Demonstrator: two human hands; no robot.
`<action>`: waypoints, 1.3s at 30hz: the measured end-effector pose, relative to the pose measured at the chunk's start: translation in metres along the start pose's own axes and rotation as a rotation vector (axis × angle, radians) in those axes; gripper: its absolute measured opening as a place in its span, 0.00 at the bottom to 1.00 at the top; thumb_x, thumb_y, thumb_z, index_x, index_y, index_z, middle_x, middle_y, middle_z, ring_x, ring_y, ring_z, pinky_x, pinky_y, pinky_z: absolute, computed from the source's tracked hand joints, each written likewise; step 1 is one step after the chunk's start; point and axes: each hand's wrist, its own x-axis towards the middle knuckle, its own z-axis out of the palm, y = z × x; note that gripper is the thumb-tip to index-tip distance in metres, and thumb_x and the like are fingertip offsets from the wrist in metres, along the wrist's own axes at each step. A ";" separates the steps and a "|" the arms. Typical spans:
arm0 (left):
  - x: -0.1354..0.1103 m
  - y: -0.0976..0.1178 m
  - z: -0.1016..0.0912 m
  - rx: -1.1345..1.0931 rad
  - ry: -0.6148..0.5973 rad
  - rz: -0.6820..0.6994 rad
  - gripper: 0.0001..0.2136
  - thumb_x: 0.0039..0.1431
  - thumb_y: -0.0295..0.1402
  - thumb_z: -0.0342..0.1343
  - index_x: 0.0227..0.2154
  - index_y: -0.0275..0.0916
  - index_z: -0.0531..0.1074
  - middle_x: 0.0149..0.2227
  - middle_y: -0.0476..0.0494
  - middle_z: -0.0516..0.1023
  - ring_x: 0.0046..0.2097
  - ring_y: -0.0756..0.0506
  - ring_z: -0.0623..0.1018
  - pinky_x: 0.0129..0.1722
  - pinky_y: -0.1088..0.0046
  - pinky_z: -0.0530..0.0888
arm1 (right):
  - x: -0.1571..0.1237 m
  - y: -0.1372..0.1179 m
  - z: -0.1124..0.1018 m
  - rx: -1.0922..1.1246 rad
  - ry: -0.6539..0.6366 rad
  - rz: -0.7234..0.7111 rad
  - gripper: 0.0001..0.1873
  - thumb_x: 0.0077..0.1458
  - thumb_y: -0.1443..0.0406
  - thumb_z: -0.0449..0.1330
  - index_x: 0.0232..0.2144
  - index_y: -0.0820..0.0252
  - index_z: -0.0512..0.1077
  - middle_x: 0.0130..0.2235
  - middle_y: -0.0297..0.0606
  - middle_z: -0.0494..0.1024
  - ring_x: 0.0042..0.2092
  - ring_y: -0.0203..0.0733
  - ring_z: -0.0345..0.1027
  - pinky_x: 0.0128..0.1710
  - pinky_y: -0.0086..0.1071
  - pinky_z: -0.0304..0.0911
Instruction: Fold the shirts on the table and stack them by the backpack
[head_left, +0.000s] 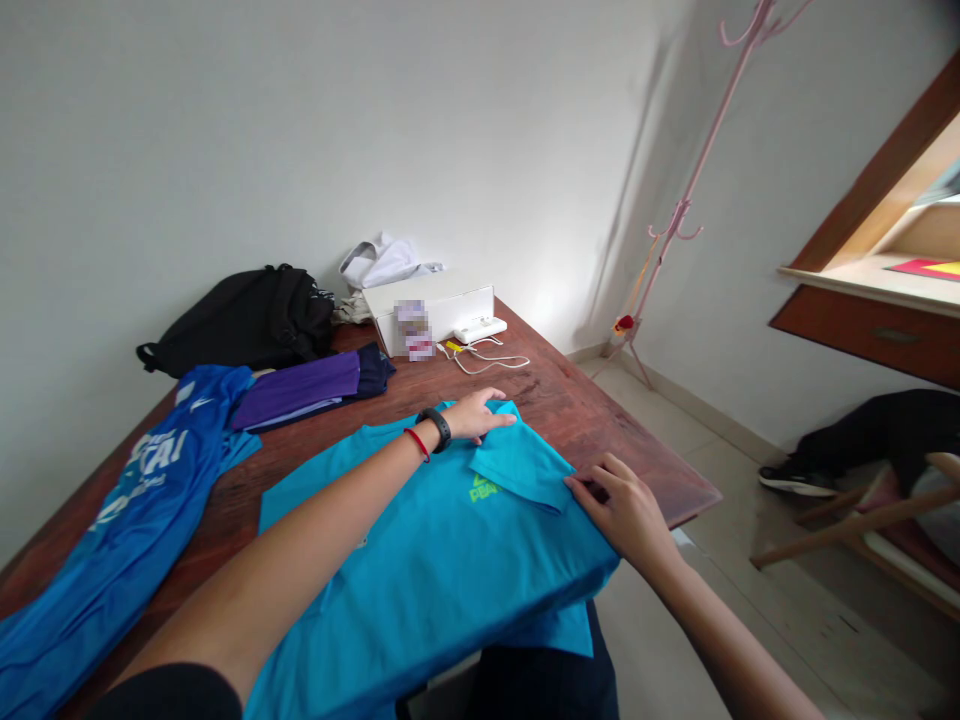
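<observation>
A turquoise T-shirt (420,540) with a small yellow-green print lies spread on the wooden table, its lower part draping over the front edge. One sleeve is folded inward across the chest. My left hand (478,415), with a black wristband and a red cord at the wrist, rests on the shirt near the shoulder, fingers stretched and apart. At the folded sleeve's edge, my right hand (619,500) pinches the fabric between thumb and fingers.
A blue printed garment (161,470) lies left, beside folded purple and dark clothes (307,388). Behind are a black backpack (240,320), a white box (442,300) and a power strip (480,330) with cable. A pink coat stand (682,205) stands beyond; someone's legs (877,430) show at right.
</observation>
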 end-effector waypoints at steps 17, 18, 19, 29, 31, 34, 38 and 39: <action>-0.042 0.000 -0.017 0.029 -0.282 -0.017 0.28 0.60 0.44 0.59 0.62 0.44 0.65 0.22 0.57 0.62 0.22 0.50 0.69 0.25 0.74 0.69 | 0.000 0.001 -0.003 -0.062 -0.069 -0.076 0.25 0.57 0.45 0.62 0.52 0.49 0.75 0.44 0.41 0.76 0.45 0.50 0.72 0.45 0.41 0.70; -0.043 -0.001 -0.018 0.093 -0.284 -0.012 0.27 0.60 0.43 0.59 0.62 0.44 0.66 0.22 0.56 0.64 0.22 0.49 0.70 0.25 0.74 0.69 | 0.000 0.002 -0.003 -0.066 -0.074 -0.096 0.24 0.58 0.46 0.62 0.51 0.48 0.76 0.45 0.41 0.76 0.46 0.50 0.72 0.46 0.41 0.71; -0.042 -0.004 -0.018 0.171 -0.272 0.010 0.27 0.60 0.42 0.59 0.61 0.44 0.67 0.23 0.55 0.66 0.23 0.49 0.71 0.26 0.74 0.69 | -0.001 0.002 -0.004 -0.067 -0.078 -0.114 0.22 0.58 0.46 0.62 0.49 0.47 0.78 0.46 0.41 0.76 0.47 0.51 0.72 0.47 0.42 0.71; -0.044 -0.008 -0.003 0.649 0.065 0.185 0.28 0.59 0.47 0.60 0.61 0.45 0.68 0.50 0.37 0.76 0.51 0.34 0.76 0.48 0.65 0.70 | -0.002 -0.001 -0.005 0.079 -0.037 -0.120 0.15 0.64 0.53 0.58 0.43 0.52 0.80 0.45 0.43 0.77 0.45 0.48 0.74 0.45 0.39 0.72; -0.038 -0.001 0.005 0.651 0.113 0.248 0.25 0.63 0.46 0.56 0.61 0.46 0.68 0.55 0.36 0.73 0.55 0.34 0.74 0.53 0.63 0.69 | -0.002 -0.002 -0.006 0.096 -0.035 -0.116 0.15 0.65 0.54 0.57 0.39 0.53 0.80 0.42 0.42 0.78 0.43 0.47 0.74 0.44 0.38 0.72; -0.018 0.008 0.015 0.614 0.117 0.323 0.18 0.67 0.40 0.52 0.58 0.46 0.71 0.55 0.38 0.74 0.55 0.37 0.75 0.55 0.64 0.68 | 0.000 -0.003 -0.007 0.101 -0.036 -0.112 0.15 0.66 0.55 0.57 0.36 0.54 0.80 0.40 0.42 0.78 0.42 0.46 0.74 0.44 0.38 0.72; 0.017 0.010 0.016 0.554 0.118 0.285 0.12 0.65 0.35 0.55 0.49 0.42 0.77 0.46 0.41 0.80 0.49 0.41 0.78 0.51 0.68 0.71 | 0.001 -0.005 -0.007 0.101 -0.045 -0.117 0.14 0.66 0.56 0.56 0.35 0.53 0.80 0.39 0.41 0.78 0.42 0.46 0.74 0.43 0.37 0.71; 0.025 0.009 0.014 0.539 0.125 0.261 0.12 0.63 0.36 0.57 0.47 0.40 0.77 0.43 0.41 0.80 0.47 0.41 0.79 0.49 0.69 0.72 | 0.001 -0.005 -0.007 0.097 -0.045 -0.115 0.14 0.66 0.57 0.56 0.35 0.53 0.80 0.39 0.41 0.78 0.41 0.46 0.73 0.43 0.37 0.71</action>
